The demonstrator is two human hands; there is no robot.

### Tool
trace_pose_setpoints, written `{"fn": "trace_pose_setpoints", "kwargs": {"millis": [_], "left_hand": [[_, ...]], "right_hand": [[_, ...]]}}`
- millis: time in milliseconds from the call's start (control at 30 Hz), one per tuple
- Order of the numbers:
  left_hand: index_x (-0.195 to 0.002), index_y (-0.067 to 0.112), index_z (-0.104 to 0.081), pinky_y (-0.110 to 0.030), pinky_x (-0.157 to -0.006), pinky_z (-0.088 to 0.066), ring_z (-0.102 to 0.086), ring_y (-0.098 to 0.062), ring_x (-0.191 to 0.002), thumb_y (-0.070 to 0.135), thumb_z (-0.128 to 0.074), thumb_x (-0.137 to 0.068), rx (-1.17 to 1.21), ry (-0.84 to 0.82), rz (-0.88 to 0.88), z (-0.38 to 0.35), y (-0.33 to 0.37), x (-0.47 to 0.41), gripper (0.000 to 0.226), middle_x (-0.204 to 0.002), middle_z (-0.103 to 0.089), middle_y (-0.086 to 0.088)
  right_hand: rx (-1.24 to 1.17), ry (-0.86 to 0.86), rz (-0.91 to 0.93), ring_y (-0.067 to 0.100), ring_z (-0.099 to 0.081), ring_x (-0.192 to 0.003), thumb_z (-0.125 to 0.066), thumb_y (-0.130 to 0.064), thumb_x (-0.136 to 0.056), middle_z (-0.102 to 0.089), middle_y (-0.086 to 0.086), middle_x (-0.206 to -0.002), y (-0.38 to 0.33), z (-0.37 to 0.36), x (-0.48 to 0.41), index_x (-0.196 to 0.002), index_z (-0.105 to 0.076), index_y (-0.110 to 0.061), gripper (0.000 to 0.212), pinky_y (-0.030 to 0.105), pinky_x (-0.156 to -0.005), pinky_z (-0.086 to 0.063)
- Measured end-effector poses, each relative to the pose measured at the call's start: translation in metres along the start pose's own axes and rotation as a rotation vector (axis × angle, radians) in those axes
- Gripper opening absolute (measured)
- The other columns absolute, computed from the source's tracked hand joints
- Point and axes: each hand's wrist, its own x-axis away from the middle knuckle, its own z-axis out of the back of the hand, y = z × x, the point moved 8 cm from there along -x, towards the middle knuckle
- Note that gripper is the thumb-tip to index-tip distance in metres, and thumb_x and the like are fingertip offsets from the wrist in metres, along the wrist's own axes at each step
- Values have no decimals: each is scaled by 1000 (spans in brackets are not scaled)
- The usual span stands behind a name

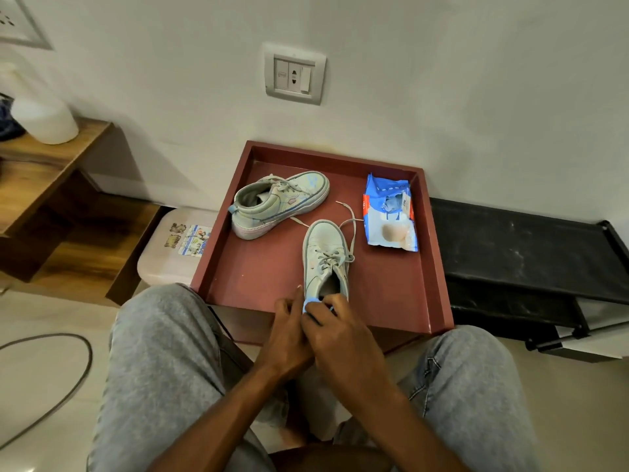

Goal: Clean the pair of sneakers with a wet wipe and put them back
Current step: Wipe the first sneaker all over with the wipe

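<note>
Seemingly early: left hand (289, 327) and right hand (340, 330) grip the near sneaker (325, 257) by its heel at the tray's (439, 267) front edge. No wipe shows outside the pack (389, 216), and the far sneaker (282, 202) waits.

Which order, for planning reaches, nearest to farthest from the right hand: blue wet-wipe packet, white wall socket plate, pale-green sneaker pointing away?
1. Pale-green sneaker: touching right hand.
2. Blue wet-wipe packet: red tray, right.
3. White wall socket plate: beyond.
</note>
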Motion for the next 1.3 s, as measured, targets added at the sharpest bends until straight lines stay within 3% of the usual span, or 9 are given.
{"fn": "trace_pose_setpoints", "kwargs": {"millis": [167, 300, 467, 633, 833, 900, 1033, 1167, 1300], "left_hand": [[-145, 31, -43, -30, -93, -49, -44, -5, -105, 90, -36, -79, 19, 25, -2, -6, -1, -1, 89, -128, -50, 8], [-140, 24, -43, -37, -88, -52, -47, -14, -99, 95, -42, -63, 92, 49, 76, -3, 0, 0, 105, -118, -49, 0], [-137, 15, -51, -43, -96, -53, -58, -22, -107, 79, -49, -65, 211, 58, 91, -1, 2, 5, 96, -124, -50, -4], [-138, 29, -45, -34, -86, -53, -53, -16, -103, 85, -42, -72, 84, 34, 93, -4, -1, 0, 87, -122, -49, 4], [-144, 32, -43, -34, -92, -53, -44, 2, -97, 82, -42, -77, 38, -7, 89, -6, -5, -1, 84, -125, -50, 8], [-146, 31, -40, -39, -92, -53, -44, 0, -97, 77, -41, -81, 15, -13, 98, -6, -5, -1, 81, -122, -50, 7], [-150, 29, -34, -43, -96, -53, -52, -17, -107, 72, -49, -66, 116, -6, 223, 6, 8, 5, 96, -124, -47, 1], [-156, 23, -24, -44, -97, -53, -53, -29, -118, 49, -79, -64, -12, -115, 255, 19, 23, 10, 110, -134, -41, -5], [-135, 20, -53, -43, -88, -57, -64, -23, -108, 27, -72, -91, -59, 60, 236, 50, 49, 25, 49, -125, -52, 0]], "right_hand": [[175, -48, -117, 26, -59, -91, -83, -19, -71, -72, 6, -88, 8, 10, -40, -88, -77, -11, 20, 33, -68, -55], [233, -60, -246, 31, -53, -108, -69, -19, -87, -70, 13, -107, 26, 18, -66, -107, -73, -6, 24, 38, -86, -53], [266, -231, -46, 28, -49, -112, -69, -26, -88, -64, 9, -115, -27, 4, -22, -119, -65, -10, 36, 40, -96, -43], [244, -31, -154, 27, -57, -98, -77, -18, -78, -71, 8, -94, 12, 17, -50, -97, -76, -11, 20, 34, -78, -54], [237, -159, -70, 25, -57, -99, -80, -22, -76, -70, 8, -99, -10, 5, -30, -100, -74, -10, 28, 36, -85, -51], [131, -46, -33, 22, -60, -89, -86, -15, -62, -69, 5, -86, -10, -1, -4, -85, -75, -10, 26, 34, -80, -57], [-145, 170, -27, 13, -52, -107, -50, -12, -89, -69, -1, -112, 18, 11, 30, -107, -74, -10, 30, 16, -102, -41], [-426, 335, -374, 4, -65, -98, -67, 6, -84, -73, -13, -104, 76, 35, 45, -98, -78, -19, 31, 12, -90, -47], [-1036, 347, -790, 1, -69, -95, -69, -1, -87, -76, -11, -96, 118, 25, 55, -97, -77, -17, 21, 16, -83, -54]]}}
